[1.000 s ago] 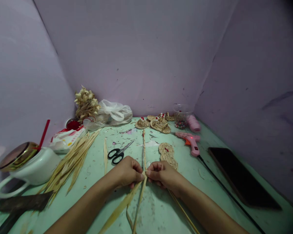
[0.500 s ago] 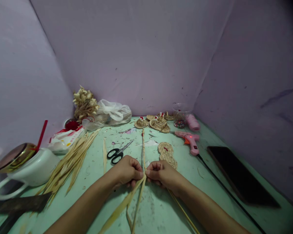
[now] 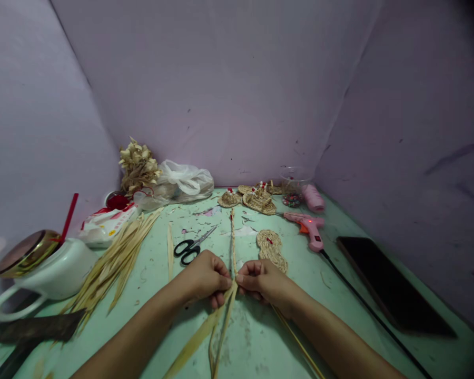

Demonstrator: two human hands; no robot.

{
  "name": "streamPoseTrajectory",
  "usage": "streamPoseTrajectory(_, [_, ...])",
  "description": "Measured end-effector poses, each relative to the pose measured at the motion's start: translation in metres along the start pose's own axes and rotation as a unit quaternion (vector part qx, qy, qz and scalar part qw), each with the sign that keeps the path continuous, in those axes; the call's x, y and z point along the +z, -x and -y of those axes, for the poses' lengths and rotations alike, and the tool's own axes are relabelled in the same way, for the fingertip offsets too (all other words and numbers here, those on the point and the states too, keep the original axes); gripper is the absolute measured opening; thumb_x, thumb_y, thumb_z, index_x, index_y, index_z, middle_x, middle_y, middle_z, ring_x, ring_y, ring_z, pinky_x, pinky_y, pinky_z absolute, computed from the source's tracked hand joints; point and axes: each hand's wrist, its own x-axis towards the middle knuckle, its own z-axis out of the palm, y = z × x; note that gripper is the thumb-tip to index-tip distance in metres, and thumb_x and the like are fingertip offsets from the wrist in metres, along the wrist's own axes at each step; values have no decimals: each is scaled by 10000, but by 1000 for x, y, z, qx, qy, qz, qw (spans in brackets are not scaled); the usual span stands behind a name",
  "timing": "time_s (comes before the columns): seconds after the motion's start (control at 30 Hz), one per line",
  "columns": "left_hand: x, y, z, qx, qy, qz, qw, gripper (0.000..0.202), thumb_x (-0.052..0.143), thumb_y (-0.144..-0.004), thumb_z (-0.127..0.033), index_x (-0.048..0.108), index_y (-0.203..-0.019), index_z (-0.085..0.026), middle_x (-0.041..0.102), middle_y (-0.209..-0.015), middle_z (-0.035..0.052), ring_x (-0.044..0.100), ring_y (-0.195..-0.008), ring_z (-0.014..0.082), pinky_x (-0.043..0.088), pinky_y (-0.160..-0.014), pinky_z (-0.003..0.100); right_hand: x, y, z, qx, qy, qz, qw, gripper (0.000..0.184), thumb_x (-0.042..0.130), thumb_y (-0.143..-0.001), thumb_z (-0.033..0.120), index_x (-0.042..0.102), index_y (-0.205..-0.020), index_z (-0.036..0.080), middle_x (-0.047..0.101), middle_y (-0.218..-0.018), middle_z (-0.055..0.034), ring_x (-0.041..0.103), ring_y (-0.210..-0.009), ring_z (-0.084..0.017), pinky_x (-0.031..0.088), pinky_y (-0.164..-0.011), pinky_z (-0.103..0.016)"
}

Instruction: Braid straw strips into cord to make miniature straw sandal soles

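Note:
My left hand (image 3: pixel 205 276) and my right hand (image 3: pixel 263 281) meet at the middle of the green table (image 3: pixel 339 295), both pinched on the straw strands (image 3: pixel 221 326) at the near end of a thin braided cord (image 3: pixel 233 237). The braid runs straight away from me toward the back wall. Loose strand ends trail from my fingers toward the front edge. A flat woven straw sole (image 3: pixel 271 248) lies just beyond my right hand. Black scissors (image 3: pixel 191 246) lie just beyond my left hand.
A pile of straw strips (image 3: pixel 114 260) and a white mug with a gold lid (image 3: pixel 39 273) sit at left. A pink glue gun (image 3: pixel 308 229) with its cord, a dark phone (image 3: pixel 387 287), small woven pieces (image 3: pixel 256 200), a plastic bag (image 3: pixel 181 184) and dried husks (image 3: pixel 138 166) stand behind.
My fingers have shifted slightly on the strands, the left thumb pushing toward the right hand. The braid and everything else stay where they were.

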Motion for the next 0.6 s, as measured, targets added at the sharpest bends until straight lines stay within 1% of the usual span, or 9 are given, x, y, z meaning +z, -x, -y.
streamPoseTrajectory(0.13, [0, 0, 4, 15, -19, 14, 1000, 88, 527, -555, -179, 558, -522, -103, 510, -373, 3, 443, -320, 89, 380, -370, 211, 0, -1, -2, -7, -1, 1, 1000, 92, 563, -623, 168, 507, -558, 136, 496, -437, 48, 288, -309, -22, 174, -319, -181])
streamPoseTrajectory(0.2, [1, 1, 3, 16, -33, 14, 999, 111, 528, -554, -196, 578, -533, -99, 502, -370, -1, 422, -318, 78, 348, -362, 198, -1, -2, -3, -11, -1, 2, 1000, 86, 558, -622, 165, 504, -562, 137, 493, -437, 50, 286, -308, -21, 178, -318, -177])
streamPoseTrajectory(0.3, [3, 1, -2, 21, -52, -13, 998, 105, 529, -537, -192, 575, -508, -103, 447, -331, -26, 358, -301, 53, 253, -339, 173, -1, -2, -3, -8, 4, 4, 1000, 93, 547, -638, 181, 508, -567, 135, 491, -438, 50, 288, -308, -19, 186, -316, -172])
streamPoseTrajectory(0.4, [5, -1, -4, 24, -33, -49, 998, 61, 534, -500, -160, 543, -463, -112, 376, -305, -54, 304, -300, 39, 191, -330, 173, 0, -1, -2, -6, 12, 2, 1000, 102, 546, -643, 193, 513, -566, 134, 490, -436, 50, 292, -308, -19, 193, -317, -172])
streamPoseTrajectory(0.43, [4, -2, -4, 23, -26, -53, 998, 50, 532, -490, -150, 533, -454, -116, 363, -303, -58, 292, -301, 38, 176, -326, 175, 0, -1, -1, -7, 14, 1, 1000, 104, 547, -641, 195, 514, -563, 135, 487, -430, 52, 290, -307, -19, 192, -319, -174])
streamPoseTrajectory(0.5, [4, -5, -1, 16, -18, -47, 999, 37, 526, -480, -143, 519, -449, -125, 355, -297, -58, 278, -295, 42, 151, -315, 179, 1, -1, -2, -12, 14, -2, 1000, 110, 553, -634, 199, 510, -555, 138, 477, -417, 55, 283, -307, -20, 183, -322, -177])
streamPoseTrajectory(0.6, [4, -6, 3, -25, 13, -21, 999, 32, 513, -493, -159, 508, -466, -142, 344, -275, -60, 248, -260, 47, 122, -293, 180, 2, -1, -2, -21, 6, -7, 1000, 118, 575, -611, 207, 503, -545, 141, 467, -407, 59, 270, -314, -20, 162, -325, -180])
